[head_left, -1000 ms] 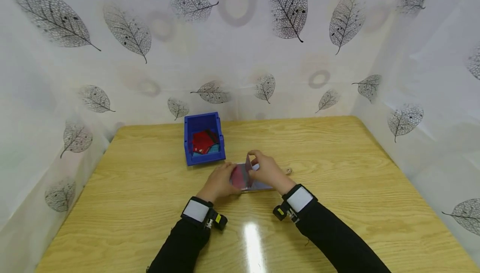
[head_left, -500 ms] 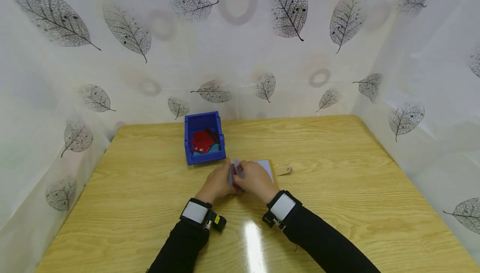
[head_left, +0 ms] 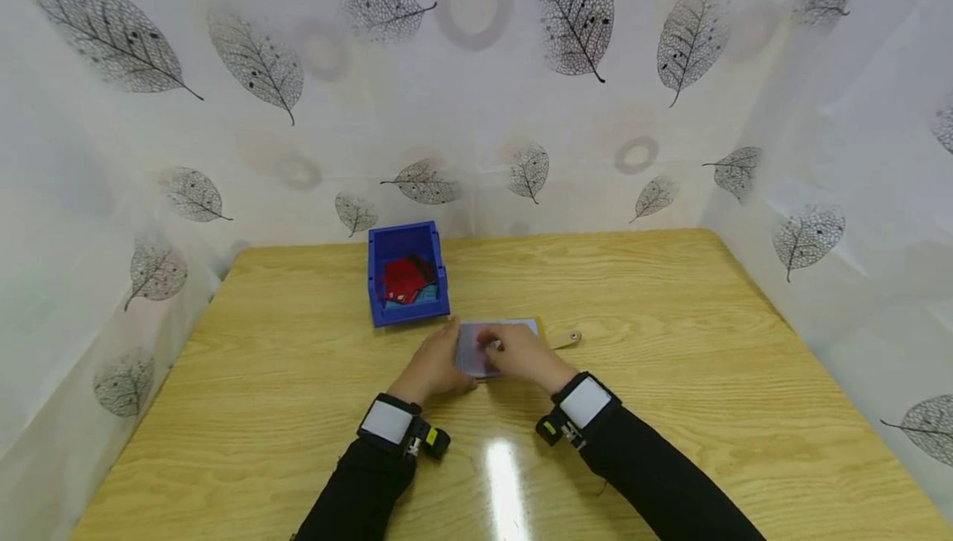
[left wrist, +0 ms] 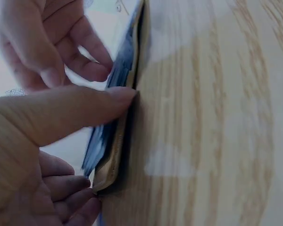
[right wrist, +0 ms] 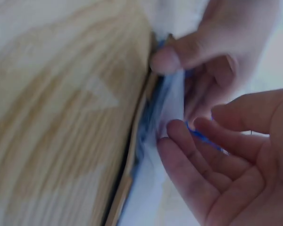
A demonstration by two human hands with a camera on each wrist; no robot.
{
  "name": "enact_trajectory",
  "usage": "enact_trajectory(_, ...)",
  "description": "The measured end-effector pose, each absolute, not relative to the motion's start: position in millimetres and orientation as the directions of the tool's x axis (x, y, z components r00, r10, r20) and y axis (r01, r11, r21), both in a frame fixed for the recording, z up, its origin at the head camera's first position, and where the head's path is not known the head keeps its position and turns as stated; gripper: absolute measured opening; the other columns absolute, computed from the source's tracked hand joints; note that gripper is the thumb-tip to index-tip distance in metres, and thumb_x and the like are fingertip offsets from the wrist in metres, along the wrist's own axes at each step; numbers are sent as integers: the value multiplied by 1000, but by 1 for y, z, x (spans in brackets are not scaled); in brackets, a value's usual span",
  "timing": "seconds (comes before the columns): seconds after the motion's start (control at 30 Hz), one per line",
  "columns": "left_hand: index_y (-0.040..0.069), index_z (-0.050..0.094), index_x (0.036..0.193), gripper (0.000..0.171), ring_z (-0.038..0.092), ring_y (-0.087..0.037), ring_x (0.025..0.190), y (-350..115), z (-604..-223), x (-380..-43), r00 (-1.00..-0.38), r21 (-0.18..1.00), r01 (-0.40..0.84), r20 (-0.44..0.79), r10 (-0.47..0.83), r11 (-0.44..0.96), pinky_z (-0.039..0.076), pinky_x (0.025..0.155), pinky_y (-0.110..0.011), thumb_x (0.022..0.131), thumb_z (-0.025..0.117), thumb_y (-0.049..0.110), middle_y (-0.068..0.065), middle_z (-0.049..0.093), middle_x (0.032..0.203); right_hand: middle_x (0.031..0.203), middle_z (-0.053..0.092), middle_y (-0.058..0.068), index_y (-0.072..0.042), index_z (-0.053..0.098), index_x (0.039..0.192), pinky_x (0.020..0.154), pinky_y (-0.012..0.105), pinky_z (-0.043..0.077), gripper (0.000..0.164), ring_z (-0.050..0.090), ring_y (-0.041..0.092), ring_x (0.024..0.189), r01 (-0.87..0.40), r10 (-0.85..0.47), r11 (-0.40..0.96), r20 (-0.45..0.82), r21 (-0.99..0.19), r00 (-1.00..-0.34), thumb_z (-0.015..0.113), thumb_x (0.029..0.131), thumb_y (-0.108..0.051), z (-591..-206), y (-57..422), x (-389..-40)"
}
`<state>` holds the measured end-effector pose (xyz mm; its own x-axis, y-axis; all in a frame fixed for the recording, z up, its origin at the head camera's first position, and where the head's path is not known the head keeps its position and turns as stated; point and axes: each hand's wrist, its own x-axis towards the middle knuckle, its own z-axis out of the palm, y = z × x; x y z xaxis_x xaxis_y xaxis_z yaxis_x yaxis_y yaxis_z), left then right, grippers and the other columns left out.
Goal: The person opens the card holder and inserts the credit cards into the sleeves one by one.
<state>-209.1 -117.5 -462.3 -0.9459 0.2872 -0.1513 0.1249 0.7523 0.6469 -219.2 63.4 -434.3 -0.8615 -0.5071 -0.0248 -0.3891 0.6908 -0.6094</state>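
Note:
A card holder (head_left: 471,357) with clear plastic sleeves and a tan cover lies opened out on the table. My left hand (head_left: 434,363) grips its left side; in the left wrist view the thumb (left wrist: 118,96) presses the near edge and the other fingers lie at the far end. Over the sleeves is my right hand (head_left: 521,351), its fingers loosely bent. The right wrist view shows its fingertips (right wrist: 166,143) touching the top sleeve, with the thumb apart from them. A strap with a metal snap (head_left: 569,339) sticks out at the right of the holder.
A blue plastic bin (head_left: 378,297) stands behind the left hand, with red and light-blue cards (head_left: 408,279) inside. Leaf-patterned cloth (head_left: 476,94) hangs behind the wooden table (head_left: 707,359) and along its sides.
My right hand lifted a sleeve upright, carried it left and turned it over, then moved back right. The sleeves now lie flatter. My left hand has stayed at the holder's left side.

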Motion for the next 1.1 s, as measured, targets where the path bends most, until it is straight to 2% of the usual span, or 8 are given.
enact_trajectory(0.13,-3,27,150,95,38,-36,136,-124,-448,-211,-954,709,63,-164,252,702,33,110,-49,77,83,21,-22,38,150,112,68,13,-1,67,113,76,38,54,26,66,26,94,-294,-393,732,-29,-614,-919,57,89,0,-435,89,-223)
enact_trajectory(0.27,-2,57,131,50,61,-32,112,-134,-431,-222,-997,722,71,43,58,688,48,95,-45,84,71,9,-19,63,124,106,68,13,0,68,110,77,38,52,23,62,22,90,-246,-330,769,-36,-590,-943,60,89,-2,-439,111,-225)
enact_trajectory(0.37,-2,67,115,31,66,-30,88,-142,-423,-239,-978,670,93,199,-58,737,52,77,-43,84,64,1,-17,70,100,104,67,13,-1,68,109,79,39,50,21,59,21,91,-239,-339,773,-63,-587,-939,60,90,-5,-441,120,-228)
enact_trajectory(0.5,-2,68,113,29,64,-34,86,-151,-424,-268,-977,568,68,204,-60,820,51,72,-46,85,60,0,-18,69,99,104,66,13,-1,68,108,80,39,50,19,59,21,91,-240,-353,767,-79,-595,-932,62,91,-6,-442,122,-232)
enact_trajectory(0.6,-3,68,113,31,65,-37,93,-154,-430,-286,-989,507,35,140,-43,861,53,78,-48,84,60,-1,-20,68,106,102,66,12,-1,68,107,78,37,50,18,59,20,90,-227,-348,762,-88,-607,-933,63,90,-6,-443,121,-233)
enact_trajectory(0.7,-2,69,107,26,65,-37,93,-153,-434,-302,-993,452,26,111,-27,892,53,78,-48,82,63,-1,-20,69,103,102,66,11,-2,68,105,77,36,51,15,60,20,91,-207,-336,754,-95,-623,-937,63,91,-6,-444,123,-234)
enact_trajectory(0.9,-3,71,89,10,67,-37,82,-150,-445,-317,-996,361,2,84,-30,933,55,70,-50,82,65,0,-21,70,89,105,67,11,-6,69,103,75,34,52,13,62,22,95,-185,-331,739,-109,-648,-937,62,92,-5,-447,127,-236)
enact_trajectory(1.1,-4,72,82,15,68,-37,76,-147,-452,-325,-993,294,5,111,-29,956,56,65,-50,87,59,0,-23,71,85,106,67,11,-6,69,104,75,34,53,14,63,23,97,-196,-346,732,-108,-652,-932,61,93,-5,-449,130,-237)
